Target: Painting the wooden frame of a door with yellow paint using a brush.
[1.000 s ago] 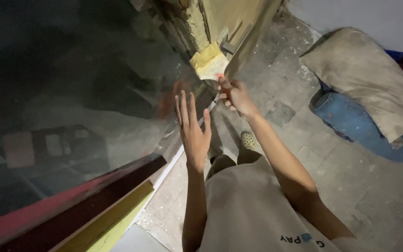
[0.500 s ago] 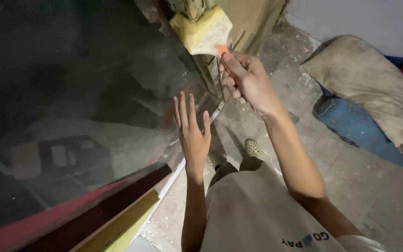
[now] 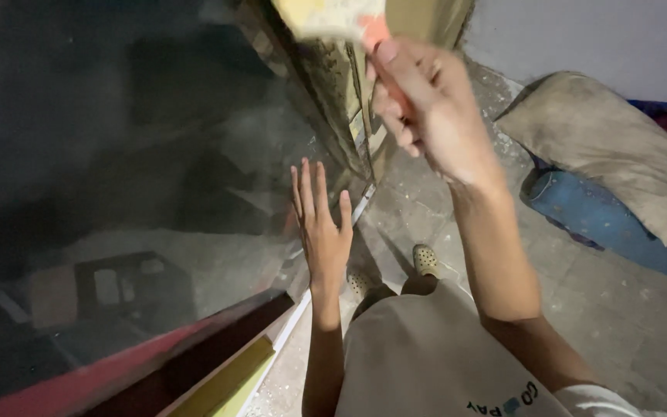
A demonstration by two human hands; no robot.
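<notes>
- Right hand raised near the top edge of view, fingers curled tight around an orange handle.
- Yellow scraper blade at the handle's upper end, partly cut off by the top edge; long axis running up and leftward from the fist, toward the dusty frame.
- Left hand lower down, fingers spread, palm flat toward the dark glass pane; holding nothing.
- Right hand alone on the tool; left well below it.
- Grey sack over a blue bundle on the floor, off to the right.
</notes>
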